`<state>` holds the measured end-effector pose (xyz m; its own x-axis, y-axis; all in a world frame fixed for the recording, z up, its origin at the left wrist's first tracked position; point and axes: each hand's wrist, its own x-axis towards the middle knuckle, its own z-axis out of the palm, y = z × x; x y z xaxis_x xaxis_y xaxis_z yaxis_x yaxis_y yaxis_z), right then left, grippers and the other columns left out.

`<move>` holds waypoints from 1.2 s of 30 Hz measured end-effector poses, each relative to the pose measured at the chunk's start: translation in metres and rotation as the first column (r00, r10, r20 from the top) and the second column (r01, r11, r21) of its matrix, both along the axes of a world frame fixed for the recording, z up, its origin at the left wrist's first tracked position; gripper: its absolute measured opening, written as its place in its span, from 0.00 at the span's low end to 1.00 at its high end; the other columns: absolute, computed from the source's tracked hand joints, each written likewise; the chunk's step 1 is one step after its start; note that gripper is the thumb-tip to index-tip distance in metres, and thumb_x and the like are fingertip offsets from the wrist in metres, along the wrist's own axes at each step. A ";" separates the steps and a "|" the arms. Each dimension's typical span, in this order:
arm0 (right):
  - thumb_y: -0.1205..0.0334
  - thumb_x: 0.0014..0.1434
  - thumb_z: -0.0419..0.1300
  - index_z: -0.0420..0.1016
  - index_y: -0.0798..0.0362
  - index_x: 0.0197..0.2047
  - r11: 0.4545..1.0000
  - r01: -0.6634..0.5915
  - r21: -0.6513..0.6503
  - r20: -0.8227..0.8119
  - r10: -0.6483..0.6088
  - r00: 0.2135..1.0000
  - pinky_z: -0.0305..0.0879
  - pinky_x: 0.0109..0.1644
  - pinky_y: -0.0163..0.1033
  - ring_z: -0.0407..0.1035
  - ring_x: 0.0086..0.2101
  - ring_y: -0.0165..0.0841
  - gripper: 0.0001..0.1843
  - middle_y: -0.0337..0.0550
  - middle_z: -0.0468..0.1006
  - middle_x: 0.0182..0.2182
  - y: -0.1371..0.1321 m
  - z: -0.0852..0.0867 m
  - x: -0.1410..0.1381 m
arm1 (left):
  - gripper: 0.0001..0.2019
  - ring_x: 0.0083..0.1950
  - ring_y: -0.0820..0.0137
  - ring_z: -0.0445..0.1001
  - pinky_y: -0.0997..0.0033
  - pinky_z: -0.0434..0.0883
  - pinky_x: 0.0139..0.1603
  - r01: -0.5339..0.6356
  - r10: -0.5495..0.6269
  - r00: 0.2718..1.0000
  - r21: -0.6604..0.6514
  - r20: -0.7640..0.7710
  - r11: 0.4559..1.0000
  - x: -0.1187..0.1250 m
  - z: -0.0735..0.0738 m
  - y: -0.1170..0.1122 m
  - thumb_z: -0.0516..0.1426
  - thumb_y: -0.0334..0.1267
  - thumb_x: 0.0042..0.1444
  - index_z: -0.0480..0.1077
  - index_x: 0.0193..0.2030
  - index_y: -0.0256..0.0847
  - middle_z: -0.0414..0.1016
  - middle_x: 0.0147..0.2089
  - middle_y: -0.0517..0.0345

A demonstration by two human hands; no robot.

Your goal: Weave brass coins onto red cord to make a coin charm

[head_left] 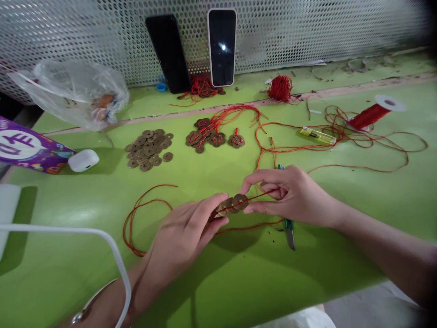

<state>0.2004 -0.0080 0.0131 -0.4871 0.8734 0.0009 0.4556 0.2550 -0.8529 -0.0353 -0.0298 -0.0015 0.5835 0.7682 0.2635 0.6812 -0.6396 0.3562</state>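
Between my hands is a short row of overlapping brass coins (226, 207) with holes in the middle, a red cord (260, 196) running along them. My left hand (191, 223) is closed, thumb and fingers pinching the row's left end. My right hand (285, 193) is closed too; its index finger and thumb hold the rightmost coin (240, 202), and its curled fingers grip the cord. A loop of the cord lies on the table left of my left hand. Partly hidden beneath my right hand is a craft knife (290, 234) with a green handle.
Behind my hands lie a pile of loose coins (146, 148) and several coin clusters tied with red cord (216, 139). Rightward are a yellow lighter (317, 135) and a red cord spool (370, 116). Two phones (221, 48) lean on the mesh. A white cable (68, 228) crosses the lower left.
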 end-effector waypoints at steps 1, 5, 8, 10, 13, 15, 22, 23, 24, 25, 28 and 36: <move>0.54 0.55 0.65 0.73 0.54 0.39 1.000 -0.001 0.001 0.000 0.001 1.000 0.39 0.20 0.31 0.41 0.18 0.22 0.14 0.28 0.47 0.16 0.000 0.000 0.000 | 0.15 0.38 0.71 0.79 0.73 0.74 0.41 -0.001 0.001 1.000 0.015 -0.005 1.000 0.000 0.001 0.000 0.48 0.45 0.64 0.63 0.54 0.43 0.80 0.43 0.57; 0.54 0.55 0.64 0.73 0.54 0.39 1.000 -0.006 0.022 0.008 0.006 1.000 0.39 0.20 0.31 0.40 0.18 0.22 0.13 0.27 0.47 0.16 0.000 -0.001 0.001 | 0.16 0.36 0.71 0.79 0.74 0.73 0.38 -0.037 0.038 0.999 0.083 -0.017 0.996 0.002 0.001 0.001 0.48 0.47 0.64 0.65 0.53 0.41 0.80 0.39 0.56; 0.54 0.55 0.64 0.73 0.54 0.39 0.999 -0.012 0.040 0.010 0.011 1.000 0.39 0.20 0.31 0.40 0.18 0.22 0.13 0.27 0.46 0.16 0.000 -0.001 0.001 | 0.17 0.33 0.70 0.78 0.73 0.72 0.35 -0.036 0.039 0.999 0.136 -0.018 0.990 0.001 0.000 0.003 0.49 0.48 0.63 0.66 0.52 0.41 0.81 0.37 0.57; 0.54 0.55 0.64 0.73 0.54 0.39 0.999 -0.014 0.049 0.009 0.014 1.000 0.39 0.20 0.31 0.40 0.18 0.23 0.13 0.27 0.46 0.16 0.000 -0.001 0.001 | 0.17 0.32 0.70 0.78 0.73 0.72 0.34 -0.033 0.037 0.999 0.162 -0.020 0.986 0.000 -0.001 0.004 0.50 0.48 0.63 0.67 0.51 0.41 0.81 0.36 0.58; 0.54 0.55 0.64 0.73 0.53 0.39 0.999 -0.013 0.050 0.013 0.012 1.000 0.39 0.21 0.31 0.40 0.19 0.23 0.13 0.27 0.46 0.17 0.000 0.000 0.001 | 0.15 0.32 0.70 0.78 0.72 0.71 0.34 -0.044 0.047 0.999 0.171 -0.011 0.984 -0.001 -0.002 0.004 0.51 0.48 0.62 0.68 0.48 0.42 0.80 0.35 0.58; 0.54 0.55 0.64 0.73 0.54 0.39 0.999 -0.012 0.048 0.016 0.011 1.000 0.39 0.21 0.31 0.40 0.19 0.23 0.13 0.27 0.46 0.17 0.000 0.000 0.001 | 0.13 0.32 0.70 0.78 0.71 0.72 0.36 -0.047 0.049 0.999 0.161 -0.006 0.986 -0.001 -0.001 0.003 0.52 0.47 0.62 0.68 0.46 0.43 0.80 0.35 0.59; 0.53 0.56 0.64 0.73 0.54 0.39 0.998 -0.023 0.058 0.021 0.022 1.000 0.39 0.20 0.31 0.40 0.18 0.22 0.13 0.27 0.45 0.16 0.000 0.000 0.001 | 0.09 0.34 0.68 0.78 0.68 0.72 0.36 -0.041 0.045 0.999 0.134 -0.031 0.990 0.000 0.000 0.003 0.53 0.42 0.62 0.67 0.46 0.44 0.80 0.36 0.58; 0.53 0.56 0.64 0.73 0.54 0.39 0.998 -0.024 0.065 0.022 0.022 1.000 0.39 0.20 0.31 0.40 0.18 0.23 0.13 0.27 0.46 0.16 0.000 -0.001 0.001 | 0.09 0.34 0.68 0.78 0.68 0.72 0.36 -0.036 0.040 0.999 0.139 -0.031 0.990 0.000 -0.001 0.004 0.53 0.41 0.62 0.67 0.47 0.43 0.80 0.37 0.58; 0.54 0.56 0.64 0.73 0.54 0.39 0.997 -0.022 0.074 0.022 0.021 1.000 0.39 0.20 0.31 0.40 0.18 0.23 0.13 0.27 0.46 0.16 0.000 -0.001 0.001 | 0.09 0.34 0.68 0.78 0.68 0.72 0.36 -0.032 0.036 0.999 0.141 -0.031 0.989 -0.001 -0.001 0.004 0.53 0.41 0.62 0.67 0.47 0.43 0.80 0.37 0.58; 0.54 0.56 0.64 0.73 0.54 0.39 0.996 -0.019 0.086 0.020 0.017 1.000 0.39 0.20 0.31 0.40 0.18 0.23 0.13 0.27 0.46 0.16 0.000 -0.001 0.001 | 0.09 0.35 0.69 0.78 0.68 0.72 0.36 -0.031 0.035 0.999 0.142 -0.031 0.989 -0.001 -0.002 0.004 0.53 0.40 0.62 0.67 0.47 0.44 0.80 0.37 0.59; 0.55 0.56 0.64 0.73 0.54 0.39 0.994 -0.009 0.112 0.019 0.007 1.000 0.40 0.20 0.31 0.40 0.18 0.23 0.12 0.27 0.46 0.16 0.000 -0.002 0.001 | 0.09 0.35 0.69 0.78 0.69 0.72 0.37 -0.028 0.033 0.999 0.130 -0.036 0.991 -0.002 -0.002 0.005 0.53 0.40 0.62 0.68 0.48 0.45 0.80 0.37 0.60; 0.53 0.56 0.63 0.73 0.55 0.40 0.992 0.017 0.125 0.038 -0.022 0.999 0.39 0.21 0.32 0.40 0.18 0.23 0.14 0.28 0.46 0.16 0.000 -0.005 -0.002 | 0.10 0.31 0.71 0.76 0.71 0.68 0.32 -0.007 0.012 0.999 0.106 -0.044 0.994 -0.003 -0.004 0.006 0.53 0.39 0.62 0.67 0.49 0.42 0.80 0.36 0.60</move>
<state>0.1986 -0.0085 0.0083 -0.4714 0.8771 0.0917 0.4940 0.3488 -0.7964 -0.0383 -0.0239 -0.0051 0.5892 0.7431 0.3172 0.7014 -0.6653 0.2558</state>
